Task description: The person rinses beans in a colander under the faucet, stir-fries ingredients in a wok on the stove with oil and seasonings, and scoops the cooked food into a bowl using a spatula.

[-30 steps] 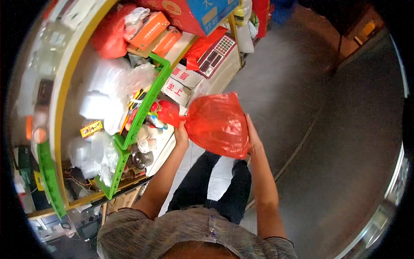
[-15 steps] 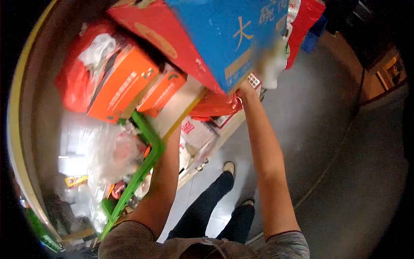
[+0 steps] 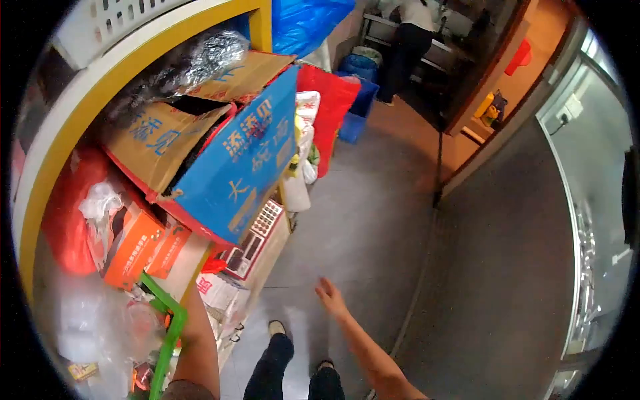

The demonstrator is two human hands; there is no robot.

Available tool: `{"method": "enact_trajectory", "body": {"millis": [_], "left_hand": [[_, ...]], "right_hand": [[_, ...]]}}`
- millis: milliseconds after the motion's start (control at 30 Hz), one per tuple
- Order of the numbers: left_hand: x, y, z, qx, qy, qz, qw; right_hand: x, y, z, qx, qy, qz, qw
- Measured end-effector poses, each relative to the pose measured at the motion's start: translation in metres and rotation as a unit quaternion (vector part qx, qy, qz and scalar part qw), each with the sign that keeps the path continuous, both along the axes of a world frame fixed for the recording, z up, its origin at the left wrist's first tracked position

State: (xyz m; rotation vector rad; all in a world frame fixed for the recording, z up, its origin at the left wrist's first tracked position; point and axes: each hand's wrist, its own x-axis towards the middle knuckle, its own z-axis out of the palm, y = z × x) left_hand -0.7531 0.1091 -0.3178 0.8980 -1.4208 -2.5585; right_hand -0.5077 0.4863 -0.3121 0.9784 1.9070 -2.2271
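Note:
My right hand (image 3: 330,297) is over the grey floor with its fingers stretched out, holding nothing. It is apart from the shelf. My left forearm (image 3: 200,333) reaches up beside the shelf edge. The left hand is hidden behind that edge, near some orange boxes (image 3: 137,247). Above them a large blue and red cardboard carton (image 3: 233,163) with partly raised flaps sits tilted on the shelf. A device with a keypad and display (image 3: 253,240) lies below the carton, near red plastic and a white printed package (image 3: 220,293).
A green plastic frame (image 3: 175,327) and clear plastic bags (image 3: 100,327) are at lower left. A red bag (image 3: 333,100) and blue bin (image 3: 360,110) stand beyond the carton. Another person (image 3: 410,47) stands at the back. A grey partition (image 3: 513,220) runs along the right.
My right hand has come away from the carton's lower corner and is now over the floor. The view has swung up and right, so the carton appears lower and further left.

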Motion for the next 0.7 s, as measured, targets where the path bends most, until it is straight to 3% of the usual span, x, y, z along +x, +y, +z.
{"method": "enact_trajectory", "body": {"millis": [33,67,100,167,267,400,433,467,533,700], "left_hand": [[0.000,-0.001,0.000,-0.004,-0.004,0.001,1.000],[0.000,-0.002,0.002,-0.005,-0.002,0.003,1.000],[-0.004,0.000,0.005,-0.007,0.000,0.003,1.000],[-0.008,0.004,0.009,-0.009,0.002,0.003,1.000],[-0.010,0.010,0.020,-0.020,0.004,0.005,1.000],[-0.016,0.023,0.024,-0.014,0.007,0.014,1.000],[-0.019,0.022,0.019,-0.019,0.004,0.014,1.000],[-0.022,0.024,0.016,-0.018,0.004,0.012,1.000],[-0.024,0.021,0.011,-0.024,0.005,0.019,1.000],[-0.033,0.021,0.002,-0.027,0.011,0.019,0.999]], "right_hand": [[0.061,0.012,-0.019,0.019,-0.054,-0.028,0.998],[0.141,0.029,-0.125,0.148,-0.084,0.001,0.985],[0.189,0.028,-0.096,0.193,-0.164,0.043,0.967],[0.251,0.008,-0.043,-0.016,-0.218,-0.058,0.974],[0.253,-0.011,-0.002,-0.079,-0.199,-0.028,0.976],[0.151,-0.025,-0.046,-0.096,-0.003,0.034,0.995],[0.107,-0.030,-0.038,-0.025,-0.031,0.088,0.995],[0.062,-0.042,-0.022,-0.083,0.019,0.047,0.995],[-0.024,-0.061,-0.016,-0.048,0.029,0.106,0.993],[-0.161,-0.106,-0.008,-0.041,0.196,0.073,0.977]]}}
